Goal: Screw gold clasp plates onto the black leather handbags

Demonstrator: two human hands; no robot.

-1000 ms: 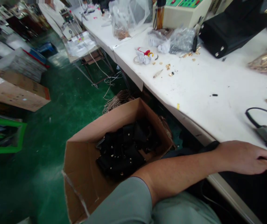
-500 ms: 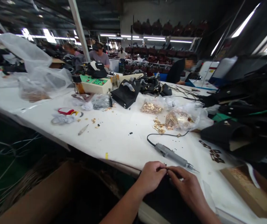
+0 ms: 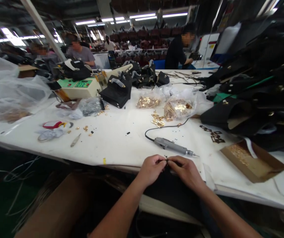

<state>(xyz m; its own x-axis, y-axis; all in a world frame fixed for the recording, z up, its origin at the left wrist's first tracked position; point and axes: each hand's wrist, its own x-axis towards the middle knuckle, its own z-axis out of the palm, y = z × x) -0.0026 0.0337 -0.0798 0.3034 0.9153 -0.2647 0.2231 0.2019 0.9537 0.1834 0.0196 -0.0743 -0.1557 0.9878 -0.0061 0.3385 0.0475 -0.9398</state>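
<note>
My left hand (image 3: 153, 169) and my right hand (image 3: 184, 170) meet at the table's front edge. Both are closed, thumbs and forefingers pinched together around something tiny and dark that I cannot make out. Black material (image 3: 171, 191) hangs below and between them. Just beyond my fingers lies a grey electric screwdriver (image 3: 173, 145), its tip pointing right and its black cord curving up behind it. Small dark bits are scattered on the white table (image 3: 117, 142).
Bags of gold metal parts (image 3: 148, 100) stand mid-table. An open cardboard box (image 3: 253, 162) sits right, black bags (image 3: 256, 99) heaped behind it. A black bag (image 3: 117, 91) lies beside a green-topped machine (image 3: 78, 86). People (image 3: 176, 49) sit beyond.
The view has shifted right and down, so the table items appear further left and higher. The cardboard box is now fully visible. My hands keep their pinch together.
</note>
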